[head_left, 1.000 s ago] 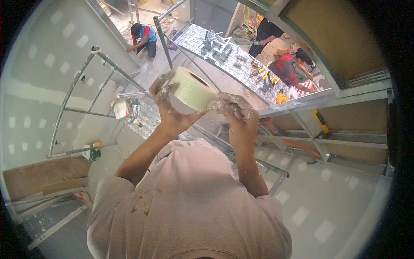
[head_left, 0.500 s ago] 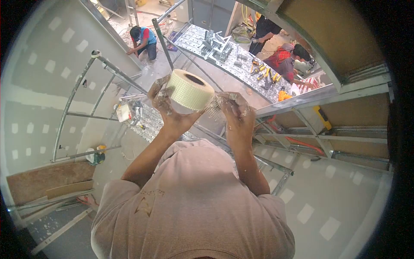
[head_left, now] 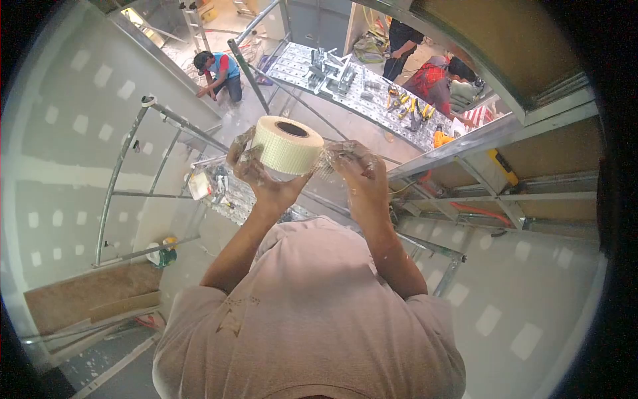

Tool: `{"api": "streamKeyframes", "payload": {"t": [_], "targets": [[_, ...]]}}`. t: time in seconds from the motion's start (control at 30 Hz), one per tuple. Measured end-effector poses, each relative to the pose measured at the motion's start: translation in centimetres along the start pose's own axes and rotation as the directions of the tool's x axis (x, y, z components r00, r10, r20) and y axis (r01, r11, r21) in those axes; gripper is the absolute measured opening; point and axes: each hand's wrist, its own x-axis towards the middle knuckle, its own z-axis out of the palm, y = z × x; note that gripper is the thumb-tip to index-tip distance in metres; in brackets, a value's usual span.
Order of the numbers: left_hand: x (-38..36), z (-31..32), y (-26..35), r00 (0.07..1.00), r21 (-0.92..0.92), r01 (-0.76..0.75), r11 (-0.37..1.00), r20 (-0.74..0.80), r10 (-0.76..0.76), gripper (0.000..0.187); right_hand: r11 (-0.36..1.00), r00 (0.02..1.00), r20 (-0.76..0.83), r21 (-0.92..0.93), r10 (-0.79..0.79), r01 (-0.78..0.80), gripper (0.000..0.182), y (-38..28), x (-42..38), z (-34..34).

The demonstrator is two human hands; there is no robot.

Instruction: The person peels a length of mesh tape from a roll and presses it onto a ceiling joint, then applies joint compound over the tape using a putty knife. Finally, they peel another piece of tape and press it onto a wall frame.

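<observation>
A wide roll of pale yellow mesh tape (head_left: 287, 150) is held up in front of my chest, its dark core facing up. My left hand (head_left: 256, 166) grips the roll from its left side and from below. At the roll's right side a short loose end of mesh (head_left: 324, 164) sticks out, and my right hand (head_left: 359, 165) pinches it with closed fingers. Both hands are smeared with whitish compound.
Metal scaffold frames (head_left: 119, 179) stand at the left. A perforated platform (head_left: 365, 93) carries metal brackets and several tools. One person (head_left: 222, 74) crouches at the upper left; two more people are at the upper right. Metal wall framing (head_left: 478, 179) runs along the right.
The view has turned slightly, so the surroundings sit a little differently. The roll is slightly lower, with both hands keeping their holds.
</observation>
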Motion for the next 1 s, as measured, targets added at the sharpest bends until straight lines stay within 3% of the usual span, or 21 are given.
{"api": "streamKeyframes", "payload": {"t": [0.1,0.2,0.33,0.4,0.53,0.63,0.7,0.83,0.93,1.0], "targets": [[-1.9,-0.1,-1.7,0.99,-0.035,0.117,0.993,0.084,-0.114,0.111,0.995,0.992,0.088,0.012,0.094,-0.095,0.02,0.4,0.5,-0.7],[-1.6,-0.4,-1.3,0.992,0.024,0.073,0.997,0.101,-0.075,0.111,0.978,0.974,0.12,0.06,0.19,-0.199,0.022,-0.2,0.7,-0.8],[-2.1,-0.3,-2.0,0.995,0.016,0.064,0.998,0.081,-0.065,0.111,0.971,0.975,0.12,0.131,0.185,-0.2,0.02,0.4,1.0,-0.5],[-2.3,-0.2,-2.1,0.996,0.011,0.06,0.998,0.068,-0.061,0.111,0.984,0.977,0.135,0.034,0.167,-0.173,0.018,-0.1,0.9,-0.5],[-0.2,-0.3,0.0,1.0,0.015,-0.004,1.0,0.02,0.004,0.112,0.985,0.978,0.128,0.033,0.165,-0.17,0.016,0.4,0.9,-0.3],[0.4,-0.6,0.6,0.999,0.022,-0.041,0.999,-0.018,0.042,0.112,0.992,0.987,0.11,0.017,0.12,-0.122,0.015,0.5,0.8,-0.1],[0.0,-0.9,0.6,0.999,0.081,0.01,0.997,0.046,-0.014,0.111,0.979,0.989,0.096,-0.185,0.109,-0.09,0.015,0.3,0.7,-0.2],[-0.9,-1.0,0.0,0.986,0.177,0.078,0.981,0.13,-0.102,0.109,0.998,0.995,0.077,-0.009,0.064,-0.064,0.014,0.3,0.3,0.6],[-1.4,-0.3,-0.3,0.976,0.054,0.168,0.984,0.128,-0.173,0.113,0.998,0.998,-0.005,-0.016,-0.067,0.067,0.015,0.2,0.2,1.1],[-1.4,-0.1,-0.5,0.979,0.028,0.165,0.986,0.118,-0.167,0.115,0.961,0.973,-0.033,-0.17,-0.227,0.218,0.015,0.4,0.2,1.1]]}}
